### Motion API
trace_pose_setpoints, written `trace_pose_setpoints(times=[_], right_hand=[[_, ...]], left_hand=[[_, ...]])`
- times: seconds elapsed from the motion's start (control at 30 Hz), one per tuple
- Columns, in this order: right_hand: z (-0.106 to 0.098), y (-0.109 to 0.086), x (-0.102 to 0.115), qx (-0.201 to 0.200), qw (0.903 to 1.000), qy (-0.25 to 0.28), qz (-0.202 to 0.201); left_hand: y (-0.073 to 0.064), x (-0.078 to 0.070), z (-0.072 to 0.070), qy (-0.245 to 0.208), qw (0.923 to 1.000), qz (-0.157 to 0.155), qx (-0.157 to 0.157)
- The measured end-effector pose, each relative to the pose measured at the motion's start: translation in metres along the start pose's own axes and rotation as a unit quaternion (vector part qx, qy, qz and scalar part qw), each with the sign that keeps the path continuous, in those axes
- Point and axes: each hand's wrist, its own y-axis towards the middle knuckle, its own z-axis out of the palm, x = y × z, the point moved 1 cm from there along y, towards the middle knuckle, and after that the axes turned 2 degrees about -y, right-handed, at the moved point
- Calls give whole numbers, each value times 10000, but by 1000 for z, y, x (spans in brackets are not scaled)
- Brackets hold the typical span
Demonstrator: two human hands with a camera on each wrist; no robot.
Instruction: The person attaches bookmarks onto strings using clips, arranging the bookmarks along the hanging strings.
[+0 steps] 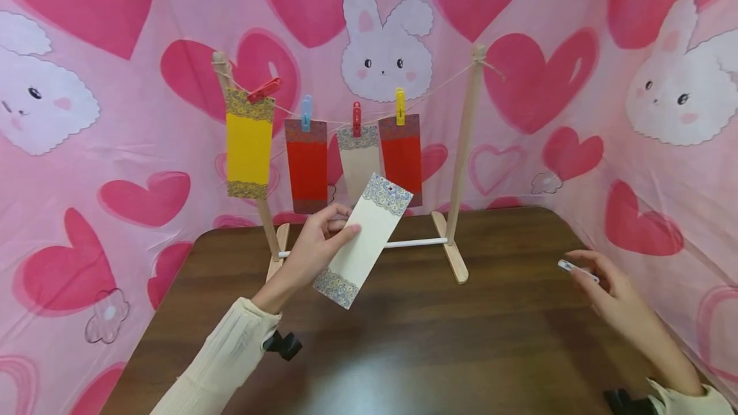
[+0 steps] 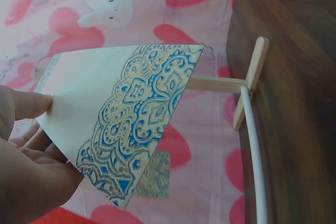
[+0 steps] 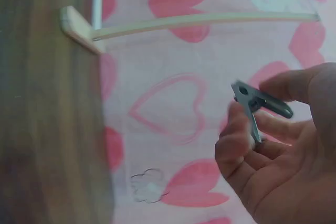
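My left hand point(image 1: 311, 242) grips a cream card point(image 1: 369, 229) by its left long edge, thumb on the front. The card is tilted, with a blue and tan lace pattern point(image 2: 142, 103) at both ends; a small dark mark sits near its top edge. It is in front of the hanging cards, partly covering a cream one point(image 1: 357, 155) and a red one point(image 1: 403, 152). Off to the right above the table, my right hand point(image 1: 623, 296) pinches a pale clothespin point(image 1: 578, 270) between thumb and fingers. That clothespin point(image 3: 261, 103) looks grey in the right wrist view.
A wooden stand point(image 1: 464, 152) with a sagging string point(image 1: 441, 88) is on the brown table point(image 1: 490, 338). Clothespins hang cards on it, including a yellow card point(image 1: 249, 152) at left and a red card point(image 1: 307, 175). A white rod point(image 1: 416, 243) joins its feet. Heart-printed pink cloth point(image 1: 323, 75) surrounds the table.
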Motion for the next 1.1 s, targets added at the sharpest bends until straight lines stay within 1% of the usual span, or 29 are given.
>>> trace_pose_setpoints(times=[0.07,0.1,0.23,0.37,0.5,0.6,0.7,0.83,0.93,1.07,1.1], right_hand=[[-4,5,7,-155,9997,167,-96],[-7,8,10,-248,9995,168,-115],[-17,22,29,-733,9968,-239,-200],[-23,38,50,-1042,9924,-436,-481],[-26,54,72,-1041,9915,-444,-647],[-27,66,87,-945,9915,-462,-761],[-26,78,101,-908,9902,-391,-990],[-26,93,113,-960,9876,-159,-1235],[-27,104,122,-1027,9860,-17,-1313],[-27,119,136,-1115,9835,45,-1426],[-27,122,140,-1125,9819,15,-1525]], left_hand=[[7,-1,3,-13,10000,40,-34],[11,-2,5,-16,10000,62,-47],[25,-4,13,-9,9998,149,-119],[39,-7,21,-100,9993,287,-199],[52,-9,29,-167,9992,285,-244],[61,-10,35,-262,9992,201,-223],[69,-11,42,-397,9988,201,-200],[80,-15,50,-558,9979,211,-238],[87,-18,56,-679,9972,153,-263],[93,-22,64,-852,9962,22,-188],[95,-23,66,-903,9958,-11,-151]])
